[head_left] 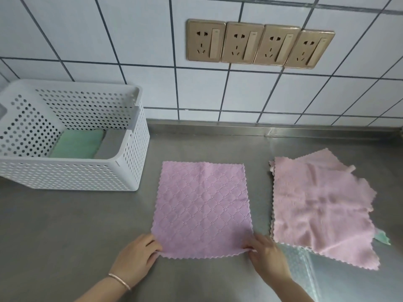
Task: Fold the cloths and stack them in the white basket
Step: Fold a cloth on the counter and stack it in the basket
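Green cloth point(76, 144) folded in white basket point(128, 166); my left hand point(136, 256), right hand point(265, 253) pinching pink cloth point(202, 205) corners; pile point(318, 205) left, maybe several.

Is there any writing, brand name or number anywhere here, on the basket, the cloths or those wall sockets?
None can be read.
white basket: perforated plastic, no label showing.
pink cloth held at its near corners by the left hand and right hand: only a stitched diamond pattern.
pile of pink cloths: no tag or print visible.
wall sockets: small marks on the rocker switches, too blurred to read.
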### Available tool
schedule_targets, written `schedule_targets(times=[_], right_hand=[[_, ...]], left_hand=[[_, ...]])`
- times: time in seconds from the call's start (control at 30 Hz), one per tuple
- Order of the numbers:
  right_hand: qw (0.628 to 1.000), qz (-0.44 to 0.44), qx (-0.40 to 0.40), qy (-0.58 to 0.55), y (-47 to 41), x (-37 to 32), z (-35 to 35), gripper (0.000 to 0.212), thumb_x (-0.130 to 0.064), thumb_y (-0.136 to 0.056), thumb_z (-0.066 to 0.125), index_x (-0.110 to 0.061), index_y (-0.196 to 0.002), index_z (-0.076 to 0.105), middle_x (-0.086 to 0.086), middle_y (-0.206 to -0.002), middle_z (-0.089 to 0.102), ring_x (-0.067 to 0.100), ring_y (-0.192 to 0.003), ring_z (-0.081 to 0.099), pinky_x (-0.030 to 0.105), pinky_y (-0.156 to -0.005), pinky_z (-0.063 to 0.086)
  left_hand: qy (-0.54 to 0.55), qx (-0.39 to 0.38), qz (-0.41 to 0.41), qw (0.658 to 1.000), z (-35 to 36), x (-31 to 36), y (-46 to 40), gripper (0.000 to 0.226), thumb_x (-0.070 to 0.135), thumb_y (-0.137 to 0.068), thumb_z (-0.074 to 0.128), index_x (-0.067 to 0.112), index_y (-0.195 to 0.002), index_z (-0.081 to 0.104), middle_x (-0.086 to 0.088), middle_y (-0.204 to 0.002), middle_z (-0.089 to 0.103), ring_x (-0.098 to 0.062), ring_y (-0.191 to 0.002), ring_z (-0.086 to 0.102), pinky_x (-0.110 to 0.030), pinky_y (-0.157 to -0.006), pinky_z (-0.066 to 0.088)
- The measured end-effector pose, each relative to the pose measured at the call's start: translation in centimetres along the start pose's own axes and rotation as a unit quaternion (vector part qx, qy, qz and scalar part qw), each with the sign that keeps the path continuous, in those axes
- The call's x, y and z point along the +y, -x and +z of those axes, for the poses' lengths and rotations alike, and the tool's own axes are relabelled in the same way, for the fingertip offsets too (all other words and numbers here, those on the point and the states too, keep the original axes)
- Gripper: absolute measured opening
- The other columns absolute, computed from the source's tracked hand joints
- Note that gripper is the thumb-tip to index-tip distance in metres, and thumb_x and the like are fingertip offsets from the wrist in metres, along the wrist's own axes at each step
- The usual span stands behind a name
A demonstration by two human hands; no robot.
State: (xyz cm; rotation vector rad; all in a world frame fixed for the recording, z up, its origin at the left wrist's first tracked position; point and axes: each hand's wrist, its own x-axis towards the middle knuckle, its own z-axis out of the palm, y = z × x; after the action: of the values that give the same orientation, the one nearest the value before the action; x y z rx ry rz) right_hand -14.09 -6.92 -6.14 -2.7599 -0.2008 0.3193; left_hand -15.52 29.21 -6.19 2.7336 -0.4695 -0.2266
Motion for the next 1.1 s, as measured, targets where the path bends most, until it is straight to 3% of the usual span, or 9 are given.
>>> schedule_targets(times=[0.13, 0.23, 0.3, 0.37, 0.53, 0.67, 0.77, 0.93, 1.1], right_hand=[[0.998, -0.036, -0.034, 0.037, -0.2, 0.1, -1.3, 0.017, -0.027, -0.051, 0.068, -0.037, -0.063, 0.063, -0.02, -0.068, 0.055, 0.005, -0.064, 0.055, 0.014, -0.05, 0.043], [0.992, -0.017, -0.125, 0.016, -0.5, 0.2, -2.3, 0.018, -0.029, -0.074, 0.06, -0.038, -0.087, 0.07, -0.026, -0.079, 0.056, 0.003, -0.082, 0.059, 0.016, -0.071, 0.045], [0.979, -0.017, -0.203, -0.002, -0.8, 0.1, -3.3, 0.022, -0.029, -0.084, 0.055, -0.031, -0.1, 0.07, -0.029, -0.078, 0.048, 0.0, -0.089, 0.052, 0.016, -0.08, 0.039], [0.964, -0.008, -0.267, -0.009, -1.4, -0.1, -4.4, 0.021, -0.025, -0.085, 0.056, -0.023, -0.1, 0.071, -0.026, -0.08, 0.052, 0.002, -0.09, 0.053, 0.011, -0.075, 0.038], [0.936, 0.076, -0.331, -0.093, -4.3, 0.5, -8.0, 0.011, -0.034, -0.085, 0.064, -0.039, -0.075, 0.061, -0.013, -0.091, 0.063, 0.005, -0.083, 0.06, 0.019, -0.075, 0.047], [0.948, 0.117, -0.236, -0.181, -7.6, -0.5, -9.3, 0.021, -0.031, -0.091, 0.057, -0.027, -0.071, 0.055, -0.013, -0.069, 0.054, 0.001, -0.061, 0.047, 0.017, -0.059, 0.034], [0.949, 0.158, -0.129, -0.24, -10.2, -1.4, -8.3, 0.021, -0.022, -0.09, 0.057, -0.019, -0.071, 0.053, -0.003, -0.067, 0.052, 0.012, -0.063, 0.046, 0.027, -0.059, 0.033], [0.949, 0.201, -0.012, -0.242, -12.9, -2.5, -5.7, 0.013, -0.029, -0.093, 0.051, -0.021, -0.083, 0.054, -0.002, -0.066, 0.055, 0.02, -0.065, 0.052, 0.027, -0.054, 0.035], [0.948, 0.229, 0.042, -0.217, -14.7, -2.7, -4.9, 0.017, -0.03, -0.094, 0.047, -0.018, -0.083, 0.051, -0.004, -0.06, 0.051, 0.026, -0.063, 0.052, 0.03, -0.052, 0.032]], left_hand=[[-0.026, -0.057, 0.022, 0.998, -1.1, 0.3, -0.4, 0.01, 0.038, -0.059, 0.057, 0.029, -0.054, 0.057, 0.021, -0.067, 0.055, 0.001, -0.072, 0.038, -0.013, -0.056, 0.034], [-0.038, -0.133, 0.02, 0.99, -2.0, 0.7, -1.1, 0.016, 0.044, -0.044, 0.067, 0.034, -0.055, 0.06, 0.029, -0.062, 0.05, 0.008, -0.066, 0.045, -0.007, -0.05, 0.038], [0.013, -0.195, -0.004, 0.981, -2.5, 0.8, -1.6, 0.015, 0.037, -0.064, 0.066, 0.029, -0.077, 0.067, 0.029, -0.069, 0.046, 0.007, -0.071, 0.05, -0.01, -0.065, 0.041], [0.047, -0.267, -0.02, 0.962, -3.0, 0.7, -2.3, 0.021, 0.032, -0.076, 0.06, 0.021, -0.092, 0.068, 0.025, -0.073, 0.048, 0.008, -0.068, 0.046, -0.009, -0.071, 0.039], [0.106, -0.354, -0.09, 0.925, -6.4, 0.1, -6.1, 0.008, 0.032, -0.081, 0.062, 0.025, -0.081, 0.065, 0.02, -0.065, 0.052, 0.009, -0.059, 0.045, -0.004, -0.057, 0.033], [0.242, -0.247, -0.21, 0.914, -8.0, -1.2, -9.3, 0.018, 0.027, -0.089, 0.058, 0.028, -0.07, 0.057, 0.012, -0.069, 0.056, 0.0, -0.062, 0.049, -0.01, -0.061, 0.04], [0.382, -0.094, -0.34, 0.854, -6.9, -1.9, -11.2, 0.018, 0.025, -0.088, 0.059, 0.009, -0.08, 0.062, -0.01, -0.082, 0.063, -0.019, -0.076, 0.059, -0.032, -0.078, 0.053], [0.278, 0.054, -0.388, 0.877, -4.6, -1.6, -13.9, 0.026, 0.033, -0.09, 0.054, 0.008, -0.093, 0.062, -0.01, -0.091, 0.065, -0.028, -0.086, 0.059, -0.034, -0.075, 0.043], [0.204, 0.063, -0.374, 0.902, -3.6, -1.7, -16.2, 0.029, 0.034, -0.092, 0.05, 0.006, -0.092, 0.06, -0.015, -0.088, 0.064, -0.028, -0.08, 0.055, -0.03, -0.068, 0.035]])
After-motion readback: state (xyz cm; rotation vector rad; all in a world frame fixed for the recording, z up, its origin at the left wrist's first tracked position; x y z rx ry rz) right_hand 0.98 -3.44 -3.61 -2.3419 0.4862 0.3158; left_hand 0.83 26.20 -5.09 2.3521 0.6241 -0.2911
